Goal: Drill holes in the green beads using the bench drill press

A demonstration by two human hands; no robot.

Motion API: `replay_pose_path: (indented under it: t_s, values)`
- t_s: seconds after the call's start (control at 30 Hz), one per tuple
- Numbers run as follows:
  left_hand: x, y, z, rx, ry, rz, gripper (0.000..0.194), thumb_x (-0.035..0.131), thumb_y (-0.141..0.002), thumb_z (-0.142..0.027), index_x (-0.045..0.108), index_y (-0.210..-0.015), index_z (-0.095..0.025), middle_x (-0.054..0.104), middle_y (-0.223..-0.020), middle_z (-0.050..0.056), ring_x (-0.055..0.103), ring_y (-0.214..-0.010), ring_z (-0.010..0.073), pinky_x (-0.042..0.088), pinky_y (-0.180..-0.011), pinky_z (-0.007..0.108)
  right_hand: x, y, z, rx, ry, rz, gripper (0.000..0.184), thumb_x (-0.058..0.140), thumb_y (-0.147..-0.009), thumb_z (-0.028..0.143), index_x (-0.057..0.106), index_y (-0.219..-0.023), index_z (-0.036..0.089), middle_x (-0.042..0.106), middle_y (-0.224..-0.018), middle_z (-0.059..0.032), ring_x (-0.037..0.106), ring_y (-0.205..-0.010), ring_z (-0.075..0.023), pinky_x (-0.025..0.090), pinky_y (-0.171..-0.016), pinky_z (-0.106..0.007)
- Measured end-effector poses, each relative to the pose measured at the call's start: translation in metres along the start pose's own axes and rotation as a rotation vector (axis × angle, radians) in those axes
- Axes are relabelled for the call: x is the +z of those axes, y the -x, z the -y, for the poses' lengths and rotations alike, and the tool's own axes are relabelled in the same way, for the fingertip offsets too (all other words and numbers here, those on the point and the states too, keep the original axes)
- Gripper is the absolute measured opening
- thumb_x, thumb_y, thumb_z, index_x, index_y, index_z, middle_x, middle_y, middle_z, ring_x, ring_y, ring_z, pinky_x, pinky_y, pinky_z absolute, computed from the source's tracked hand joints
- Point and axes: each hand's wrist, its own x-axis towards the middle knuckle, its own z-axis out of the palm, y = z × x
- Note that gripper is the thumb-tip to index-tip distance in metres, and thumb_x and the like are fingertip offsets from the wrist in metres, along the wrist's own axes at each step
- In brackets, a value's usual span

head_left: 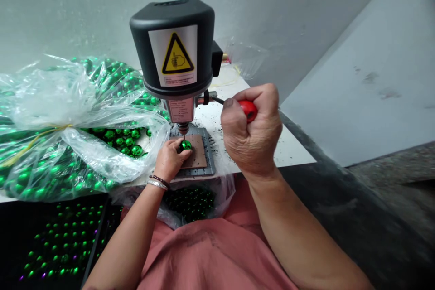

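One green ball (186, 145), pinched by the fingers of the left hand (170, 157), sits over one brown board (200, 156), below one drill bit (184, 137). Right hand (254, 133): fingers closed around one red knob (250, 111). Bracelets (159, 182) counted: two.

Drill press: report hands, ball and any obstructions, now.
Left hand pinching green ball beneath drill bit. Right hand gripping red knob. Dark shavings scattered beside base; bit-to-ball contact unclear.

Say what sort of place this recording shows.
Probably a small workshop: a drill press with a warning label stands on a white table, beside a clear plastic bag of shiny green balls.
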Motion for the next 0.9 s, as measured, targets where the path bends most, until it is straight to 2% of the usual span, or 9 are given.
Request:
replay_pose_path:
  t_s: [0.27, 0.53, 0.67, 0.77, 0.83, 0.9]
  values:
    - [0.001, 0.001, 0.000, 0.002, 0.012, 0.000, 0.045, 0.060, -0.077, -0.036, 0.062, -0.117, -0.016, 0.063, -0.117, 0.011, 0.059, -0.105, 0.0212, 0.043, -0.094, 0.032, -0.003, 0.015, -0.006, -0.019, 0.004, 0.012, 0.011, 0.050, -0.081, 0.027, 0.043, -0.075, 0.021, 0.043, -0.057, 0.0067, 0.038, -0.050, -0.0013, 0.037, -0.050, -0.016]
    - [-0.001, 0.002, 0.000, 0.012, 0.044, 0.006, 0.043, 0.060, -0.077, -0.035, 0.062, -0.116, -0.017, 0.063, -0.116, 0.011, 0.058, -0.105, 0.0218, 0.042, -0.094, 0.034, 0.001, 0.029, -0.013, -0.002, -0.008, -0.007, 0.006, 0.052, -0.078, 0.024, 0.048, -0.081, 0.021, 0.052, -0.067, 0.0041, 0.048, -0.056, -0.0038, 0.043, -0.055, -0.019]
    - [-0.001, 0.003, -0.001, -0.012, 0.064, -0.008, 0.043, 0.061, -0.077, -0.033, 0.062, -0.116, -0.014, 0.063, -0.116, 0.012, 0.058, -0.105, 0.0221, 0.042, -0.094, 0.033, 0.006, 0.044, -0.022, -0.005, -0.074, -0.032, 0.010, 0.053, -0.076, 0.020, 0.048, -0.084, 0.021, 0.053, -0.069, 0.0041, 0.051, -0.060, -0.0040, 0.045, -0.058, -0.019]
    - [0.000, 0.004, -0.001, 0.000, 0.076, -0.022, 0.040, 0.061, -0.077, -0.033, 0.063, -0.113, -0.017, 0.065, -0.114, 0.010, 0.058, -0.105, 0.0215, 0.042, -0.095, 0.034, 0.010, 0.055, -0.028, 0.020, -0.161, -0.019, 0.016, 0.053, -0.075, 0.018, 0.047, -0.089, 0.021, 0.052, -0.071, 0.0039, 0.052, -0.060, -0.0044, 0.046, -0.058, -0.020]
    - [0.001, 0.003, 0.000, 0.011, 0.072, -0.024, 0.039, 0.060, -0.077, -0.033, 0.063, -0.113, -0.018, 0.065, -0.113, 0.009, 0.058, -0.105, 0.0212, 0.042, -0.094, 0.033, 0.011, 0.053, -0.025, 0.072, -0.194, -0.029, 0.015, 0.052, -0.077, 0.020, 0.046, -0.091, 0.021, 0.051, -0.070, 0.0039, 0.052, -0.059, -0.0050, 0.045, -0.056, -0.020]
    - [0.002, 0.002, -0.001, 0.011, 0.058, -0.024, 0.040, 0.060, -0.077, -0.033, 0.062, -0.114, -0.017, 0.065, -0.112, 0.010, 0.059, -0.103, 0.0215, 0.043, -0.092, 0.033, 0.011, 0.037, -0.016, 0.110, -0.186, -0.060, 0.010, 0.051, -0.079, 0.024, 0.046, -0.087, 0.020, 0.050, -0.067, 0.0044, 0.050, -0.057, -0.0046, 0.043, -0.053, -0.020]
